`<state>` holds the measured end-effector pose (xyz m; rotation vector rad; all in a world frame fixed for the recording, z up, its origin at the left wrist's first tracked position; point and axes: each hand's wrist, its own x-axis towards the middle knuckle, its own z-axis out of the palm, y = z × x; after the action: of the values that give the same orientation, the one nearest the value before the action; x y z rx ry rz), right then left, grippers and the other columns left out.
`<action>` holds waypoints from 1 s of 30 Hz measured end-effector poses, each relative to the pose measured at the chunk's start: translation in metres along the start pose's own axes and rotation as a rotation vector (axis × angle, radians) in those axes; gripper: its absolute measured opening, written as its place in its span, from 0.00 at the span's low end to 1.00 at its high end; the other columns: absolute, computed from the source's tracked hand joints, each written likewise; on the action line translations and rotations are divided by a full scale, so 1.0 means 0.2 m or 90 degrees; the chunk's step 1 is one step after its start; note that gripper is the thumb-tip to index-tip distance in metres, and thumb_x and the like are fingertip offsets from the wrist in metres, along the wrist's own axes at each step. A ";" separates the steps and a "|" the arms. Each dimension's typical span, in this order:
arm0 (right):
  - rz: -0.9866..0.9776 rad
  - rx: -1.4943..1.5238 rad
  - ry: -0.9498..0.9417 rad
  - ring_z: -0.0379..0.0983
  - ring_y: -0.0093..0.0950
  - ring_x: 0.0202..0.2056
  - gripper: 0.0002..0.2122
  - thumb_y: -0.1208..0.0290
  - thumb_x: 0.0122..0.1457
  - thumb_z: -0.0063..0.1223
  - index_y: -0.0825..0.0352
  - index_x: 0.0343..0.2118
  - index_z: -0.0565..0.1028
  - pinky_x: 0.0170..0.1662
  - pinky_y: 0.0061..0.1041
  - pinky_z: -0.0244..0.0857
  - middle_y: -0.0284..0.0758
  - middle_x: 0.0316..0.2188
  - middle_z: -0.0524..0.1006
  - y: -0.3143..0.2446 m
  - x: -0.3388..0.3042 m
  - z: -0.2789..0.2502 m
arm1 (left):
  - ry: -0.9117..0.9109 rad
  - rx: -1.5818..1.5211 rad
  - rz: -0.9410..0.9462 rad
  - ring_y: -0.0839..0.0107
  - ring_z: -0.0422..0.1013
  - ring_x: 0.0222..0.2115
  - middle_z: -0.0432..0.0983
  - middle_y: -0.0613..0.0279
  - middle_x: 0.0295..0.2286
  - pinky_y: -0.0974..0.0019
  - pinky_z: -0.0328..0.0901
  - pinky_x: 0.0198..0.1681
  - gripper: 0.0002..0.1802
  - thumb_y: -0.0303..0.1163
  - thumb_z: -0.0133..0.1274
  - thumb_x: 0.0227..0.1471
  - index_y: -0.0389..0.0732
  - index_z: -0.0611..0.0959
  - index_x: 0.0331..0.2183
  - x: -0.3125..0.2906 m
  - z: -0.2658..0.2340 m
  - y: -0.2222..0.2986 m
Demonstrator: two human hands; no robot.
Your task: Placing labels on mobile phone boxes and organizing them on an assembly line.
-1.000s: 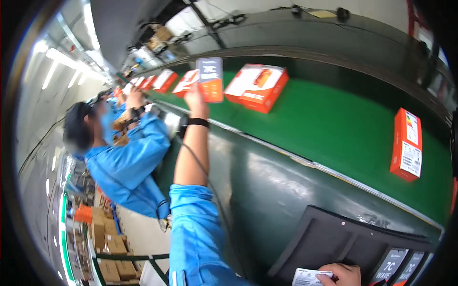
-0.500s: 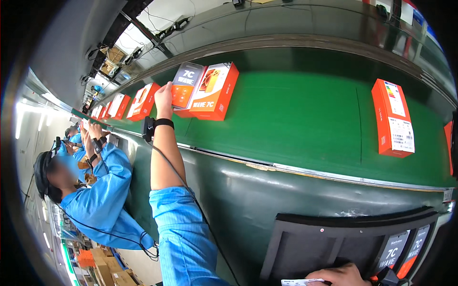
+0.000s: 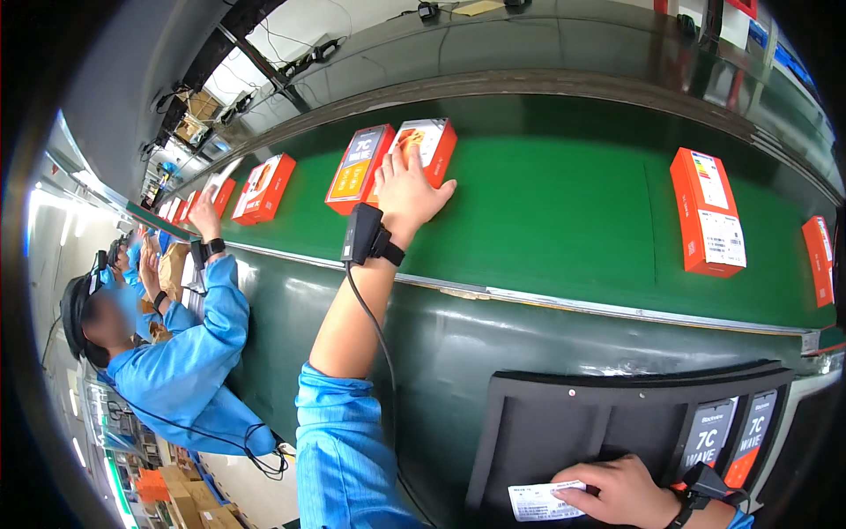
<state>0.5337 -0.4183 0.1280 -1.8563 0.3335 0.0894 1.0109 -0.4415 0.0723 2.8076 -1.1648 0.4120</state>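
On the green belt, my left hand (image 3: 407, 194) lies with fingers spread on the white picture top of an orange phone-sized box (image 3: 439, 148), covering part of it. Just left of that, touching or nearly so, is an orange box (image 3: 359, 167) whose top shows a grey and orange printed panel. At the lower right, my right hand (image 3: 621, 494) pinches a white printed card (image 3: 539, 501) between thumb and fingers, above a black divided tray (image 3: 546, 423). Grey-orange packs (image 3: 705, 439) stand in the tray's right end.
More orange boxes (image 3: 264, 189) line the belt (image 3: 564, 212) to the left; a labelled one (image 3: 709, 212) lies to the right, another (image 3: 820, 260) at the far right. A metal rail edges the belt. A co-worker in a blue smock (image 3: 189, 344) works close by on the left.
My left hand has let go of the grey-orange panel, which now lies on the left box, and moved right onto the neighbouring box. The card in my right hand shows more fully.
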 end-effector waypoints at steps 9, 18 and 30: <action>-0.064 -0.065 0.027 0.77 0.32 0.23 0.09 0.62 0.59 0.56 0.59 0.37 0.79 0.26 0.26 0.69 0.33 0.26 0.81 0.10 0.02 0.06 | 0.173 -0.003 0.050 0.50 0.57 0.58 0.57 0.59 0.60 0.38 0.56 0.56 0.40 0.46 0.63 0.40 0.56 0.72 0.57 0.07 -0.17 -0.06; -0.132 -0.092 0.028 0.77 0.36 0.26 0.10 0.59 0.61 0.51 0.58 0.38 0.76 0.27 0.32 0.69 0.36 0.26 0.81 0.14 0.06 0.09 | 0.010 -0.135 -0.069 0.53 0.62 0.58 0.61 0.61 0.60 0.43 0.58 0.57 0.42 0.49 0.62 0.37 0.61 0.72 0.58 0.33 -0.09 -0.58; -0.170 -0.117 0.025 0.77 0.36 0.26 0.10 0.61 0.62 0.50 0.61 0.38 0.74 0.27 0.33 0.70 0.35 0.29 0.80 0.14 0.03 0.08 | -0.086 -0.222 -0.006 0.50 0.62 0.57 0.58 0.61 0.62 0.44 0.58 0.58 0.44 0.50 0.62 0.38 0.61 0.68 0.60 0.44 0.16 -0.64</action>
<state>0.5331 -0.4112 0.0954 -2.0698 0.1046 -0.1029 1.1681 -0.4157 0.0691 2.5666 -1.1202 0.0126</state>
